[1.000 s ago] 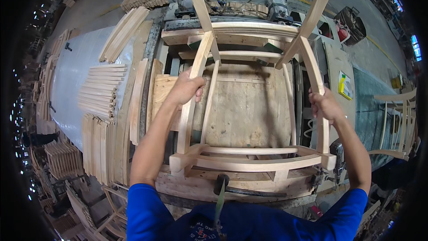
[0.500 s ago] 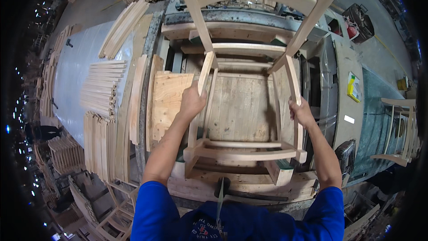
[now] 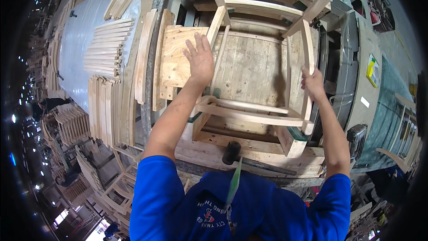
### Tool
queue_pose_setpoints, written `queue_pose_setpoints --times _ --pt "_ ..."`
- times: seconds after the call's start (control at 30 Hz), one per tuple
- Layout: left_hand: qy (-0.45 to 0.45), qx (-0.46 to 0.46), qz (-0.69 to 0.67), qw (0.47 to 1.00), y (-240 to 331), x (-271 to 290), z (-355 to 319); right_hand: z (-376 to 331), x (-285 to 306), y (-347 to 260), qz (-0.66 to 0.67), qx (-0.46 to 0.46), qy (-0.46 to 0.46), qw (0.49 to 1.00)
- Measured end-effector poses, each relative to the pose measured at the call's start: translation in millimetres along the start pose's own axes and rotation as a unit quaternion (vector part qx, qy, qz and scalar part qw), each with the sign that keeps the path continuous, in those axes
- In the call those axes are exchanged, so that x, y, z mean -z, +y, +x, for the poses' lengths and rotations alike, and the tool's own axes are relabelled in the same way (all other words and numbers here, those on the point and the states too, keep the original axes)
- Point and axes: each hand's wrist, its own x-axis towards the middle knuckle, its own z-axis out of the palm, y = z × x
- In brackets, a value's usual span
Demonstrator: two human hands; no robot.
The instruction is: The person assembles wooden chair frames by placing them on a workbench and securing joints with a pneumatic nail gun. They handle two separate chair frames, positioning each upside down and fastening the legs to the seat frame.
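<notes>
A pale bare-wood chair frame lies in a wooden bed in front of me, its back posts pointing away. My left hand is over the left side rail, fingers stretched out and apart, not wrapped round it; whether the palm touches the wood I cannot tell. On the opposite side my right hand is closed round the right side rail. Near me, a black-headed mallet lies on the bed's front beam, its dark handle pointing right.
Wooden blocks with green pads support the frame's corners. A plywood panel sits by my left hand. Further left, slats and stacked wood strips cover part of a table. On the right is a yellow-green packet.
My left hand has let go of the left side rail and spread its fingers. My right hand keeps its grip. The view has shifted, so the chair frame appears higher and further right.
</notes>
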Motion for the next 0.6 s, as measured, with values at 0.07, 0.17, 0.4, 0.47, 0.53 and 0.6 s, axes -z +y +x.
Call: queue_pose_setpoints --times 0.07,0.17,0.4,0.47,0.53,0.6 --pt "-0.011 0.004 0.003 1.000 -4 2 -5 -15 -13 12 -0.007 -0.015 0.005 1.000" --pt "-0.037 0.014 -0.009 0.999 -5 4 -9 -18 -10 15 0.022 -0.036 -0.020 0.999" --pt "-0.024 0.044 0.033 0.998 -10 2 -13 -42 13 40 0.100 -0.044 -0.166 0.980" --pt "-0.050 0.047 -0.018 0.997 -3 12 -15 -56 47 64 0.206 -0.099 -0.130 0.965" --pt "-0.054 0.063 -0.026 0.996 5 18 -14 -64 87 78 0.342 -0.100 -0.022 0.934" --pt "-0.052 0.063 -0.051 0.995 21 24 -1 -69 79 111 0.273 -0.088 0.017 0.958"
